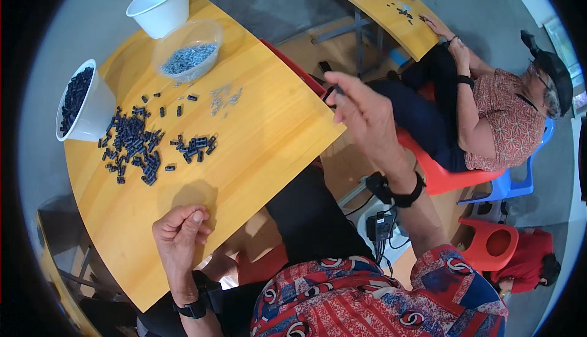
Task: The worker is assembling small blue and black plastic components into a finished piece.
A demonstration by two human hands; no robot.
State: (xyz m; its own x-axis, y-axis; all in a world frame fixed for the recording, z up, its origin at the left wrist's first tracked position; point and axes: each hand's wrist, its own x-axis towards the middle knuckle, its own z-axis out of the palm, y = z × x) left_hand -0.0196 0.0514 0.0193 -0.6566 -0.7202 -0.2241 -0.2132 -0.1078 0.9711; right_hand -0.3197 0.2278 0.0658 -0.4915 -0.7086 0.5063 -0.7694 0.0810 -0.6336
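My right hand (367,117) is raised beyond the right edge of the table, with a small black plastic piece (338,89) between its thumb and fingers. Low over the near part of the table is my left hand (180,233), its thumb pressed to the fingers; whatever it pinches is too small or hidden. A large pile of black plastic pieces (131,135) lies on the table, with a smaller cluster of black pieces (197,146) beside it. Small clear or silvery parts (223,98) are scattered farther back.
A white bucket of black pieces (88,108) lies tilted at the left. Behind stand a clear bowl (202,34) with silvery parts and a white tub (162,10). Another person (489,105) sits at a second table (391,13) on the right. A red stool (489,242) stands behind.
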